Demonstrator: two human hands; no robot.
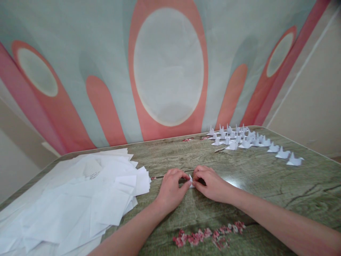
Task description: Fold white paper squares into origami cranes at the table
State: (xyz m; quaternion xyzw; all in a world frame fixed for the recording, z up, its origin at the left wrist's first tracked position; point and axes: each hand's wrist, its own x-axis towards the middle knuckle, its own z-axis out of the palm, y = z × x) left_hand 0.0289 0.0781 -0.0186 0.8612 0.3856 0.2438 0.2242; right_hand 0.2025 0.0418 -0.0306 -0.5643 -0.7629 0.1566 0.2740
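Between my two hands is a small piece of folded white paper, held just over the tabletop near the middle. My left hand pinches its left side with thumb and forefinger. From the right, my right hand grips the other side in the same way. Fingers cover most of the paper, so only a pointed tip and a narrow strip show. Several finished white paper cranes stand in rows at the back right.
A large loose pile of white paper sheets covers the left of the wood-patterned table. Pink flowers are printed on the surface near the front. Behind the table hangs a pink and grey-green backdrop.
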